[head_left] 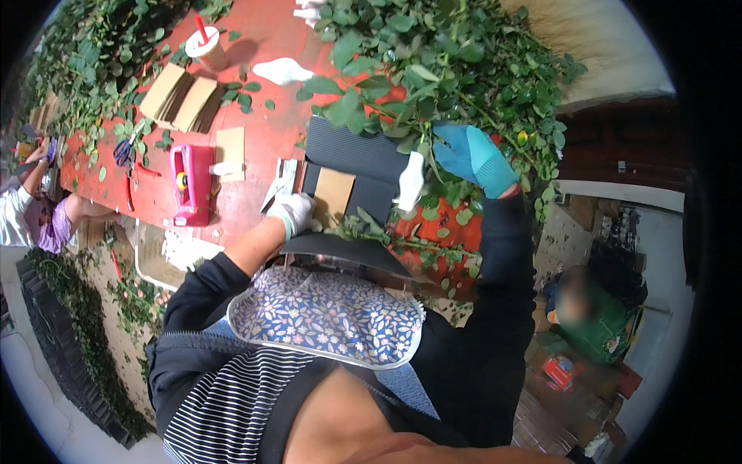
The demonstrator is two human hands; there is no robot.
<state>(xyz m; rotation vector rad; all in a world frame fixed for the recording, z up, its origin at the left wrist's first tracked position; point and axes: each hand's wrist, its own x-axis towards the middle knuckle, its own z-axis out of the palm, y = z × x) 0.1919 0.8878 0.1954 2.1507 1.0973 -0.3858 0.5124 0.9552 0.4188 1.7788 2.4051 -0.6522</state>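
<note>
Two-handed job: steady blk ribbed sheet [344, 139] w/ L hand [294, 214], ease R hand [473, 158] thru leafy stems [433, 69]; can't tell if fingers pinch

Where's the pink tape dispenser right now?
In the head view, the pink tape dispenser sits on the red table, left of the person's gloved left hand, between a red-handled tool and a brown card.

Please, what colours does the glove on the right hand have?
The glove is blue and turquoise, best seen in the head view.
</note>
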